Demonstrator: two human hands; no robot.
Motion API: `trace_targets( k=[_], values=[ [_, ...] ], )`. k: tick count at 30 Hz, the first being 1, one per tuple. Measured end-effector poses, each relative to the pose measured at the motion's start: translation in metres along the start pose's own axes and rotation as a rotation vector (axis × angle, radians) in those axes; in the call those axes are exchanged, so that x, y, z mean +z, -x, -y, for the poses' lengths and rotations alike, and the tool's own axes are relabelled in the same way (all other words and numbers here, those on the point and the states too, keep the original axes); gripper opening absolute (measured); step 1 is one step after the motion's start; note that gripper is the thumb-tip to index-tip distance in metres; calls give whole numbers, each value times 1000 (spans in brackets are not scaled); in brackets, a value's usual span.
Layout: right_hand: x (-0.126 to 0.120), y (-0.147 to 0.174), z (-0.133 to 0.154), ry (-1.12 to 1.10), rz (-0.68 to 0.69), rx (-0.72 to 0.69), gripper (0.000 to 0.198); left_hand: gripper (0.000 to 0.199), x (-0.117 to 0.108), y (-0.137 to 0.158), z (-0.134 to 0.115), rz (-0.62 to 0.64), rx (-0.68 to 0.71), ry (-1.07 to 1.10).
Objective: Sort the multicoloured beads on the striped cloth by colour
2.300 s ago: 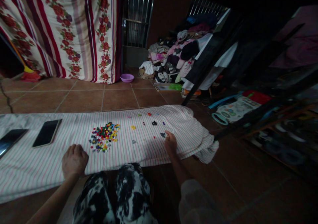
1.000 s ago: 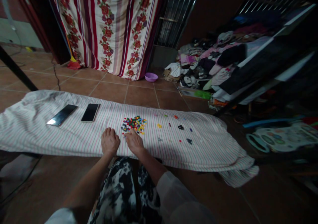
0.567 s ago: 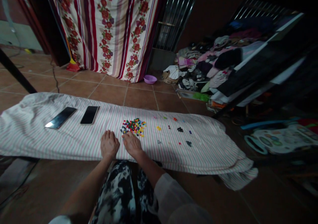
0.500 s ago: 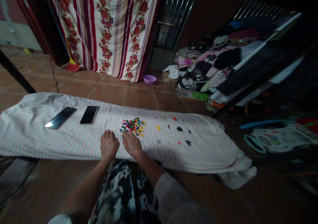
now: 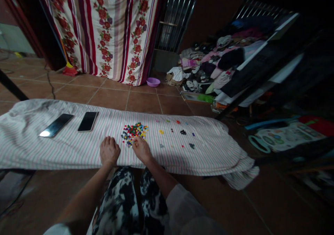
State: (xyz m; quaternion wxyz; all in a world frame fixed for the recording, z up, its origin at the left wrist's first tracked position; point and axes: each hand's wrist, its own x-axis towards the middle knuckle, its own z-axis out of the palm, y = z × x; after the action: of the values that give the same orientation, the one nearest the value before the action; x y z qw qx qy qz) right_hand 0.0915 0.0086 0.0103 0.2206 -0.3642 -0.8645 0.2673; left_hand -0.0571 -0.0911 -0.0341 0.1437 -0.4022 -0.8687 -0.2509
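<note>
On the striped cloth (image 5: 78, 151) lies a heap of small multicoloured beads (image 5: 133, 130). My right hand (image 5: 141, 150) is at the near right edge of the heap, thumb and fingers pinched together; whatever is between the fingertips is too small to make out. My left hand (image 5: 110, 150) rests palm down on the cloth, left of the heap, fingers loosely bent and lying on the fabric. To the right sit small separate groups of one colour each, among them yellow beads (image 5: 161, 132), black beads (image 5: 183, 132), dark grey beads (image 5: 192, 146) and orange-red beads (image 5: 178, 122).
Two phones lie on the cloth at left, one shiny phone (image 5: 56, 125) and one dark phone (image 5: 88, 121). Beyond the table are a floral curtain (image 5: 117, 33), a purple basin (image 5: 153, 82), a red broom (image 5: 70, 70) and a clothes heap (image 5: 208, 64).
My right hand has shifted slightly right relative to the bead heap, uncovering beads at its near edge. My left hand stays put on the cloth. The whole view has turned a little.
</note>
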Motion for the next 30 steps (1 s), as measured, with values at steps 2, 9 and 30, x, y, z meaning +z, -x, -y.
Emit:
trace_targets(
  k=[2, 9, 30],
  values=[
    [-3, 1, -6, -26, -37, 46, 15, 31, -1, 0, 0, -6, 2, 2],
    [-17, 8, -26, -76, -117, 125, 18, 31, -3, 0, 2, 13, 17, -2],
    [-73, 33, -118, -176, -403, 251, 18, 21, -11, -3, 1, 21, 56, -8]
  ],
)
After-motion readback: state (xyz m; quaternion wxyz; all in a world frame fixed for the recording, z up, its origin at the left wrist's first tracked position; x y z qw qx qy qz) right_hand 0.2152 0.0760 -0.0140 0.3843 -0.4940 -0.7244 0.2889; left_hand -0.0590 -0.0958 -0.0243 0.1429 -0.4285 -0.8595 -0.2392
